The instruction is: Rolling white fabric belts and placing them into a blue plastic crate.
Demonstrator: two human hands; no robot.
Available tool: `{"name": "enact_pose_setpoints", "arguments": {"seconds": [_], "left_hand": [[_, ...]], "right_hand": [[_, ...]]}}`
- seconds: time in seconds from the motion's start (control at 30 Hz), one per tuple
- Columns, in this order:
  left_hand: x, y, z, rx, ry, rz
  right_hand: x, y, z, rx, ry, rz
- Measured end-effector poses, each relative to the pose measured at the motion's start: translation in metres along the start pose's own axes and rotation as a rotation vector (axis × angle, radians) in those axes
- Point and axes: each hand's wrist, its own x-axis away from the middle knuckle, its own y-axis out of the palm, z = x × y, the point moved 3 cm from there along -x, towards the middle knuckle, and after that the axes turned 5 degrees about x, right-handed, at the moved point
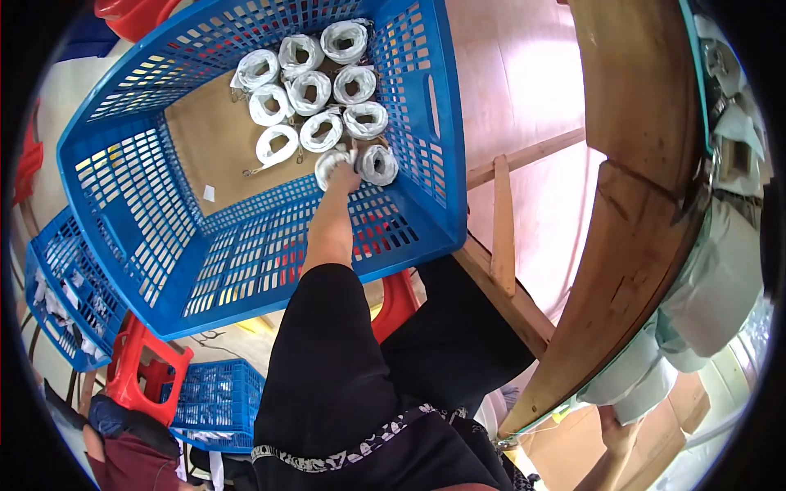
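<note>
My left hand (345, 177) reaches down into a large blue plastic crate (155, 315), its fingers closed on a roll of white strap (326, 169) near the crate's right side. Beside that roll stands another white roll (378, 165). Several more such rolls stand on end in rows toward the far right, hollow in the middle, some with small metal hooks at their ends. At the lower right, my right hand (616, 429) is up against large white rolls of material (634, 385); its fingers are partly hidden there.
Brown board (192, 135) lines the crate's bottom, with a white scrap (209, 193) on it. A curved wooden tabletop (606, 278) runs along the right. Smaller blue crates (217, 397) and a red stool (135, 372) stand lower left, near another person (135, 446).
</note>
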Motion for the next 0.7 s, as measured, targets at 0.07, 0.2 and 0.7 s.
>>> {"name": "enact_pose_setpoints", "arguments": {"seconds": [0.07,0.2,0.7], "left_hand": [[-0.002,0.022,0.003,-0.072,0.151,-0.02],[-0.007,0.022,0.001,-0.088,0.222,-0.051],[0.205,-0.065,0.088,0.085,0.728,0.038]], "right_hand": [[-0.006,0.0,-0.01,-0.048,0.047,-0.053],[-0.007,0.001,-0.014,-0.003,0.06,0.045],[-0.016,-0.012,-0.032,0.181,-0.136,0.301]]}}
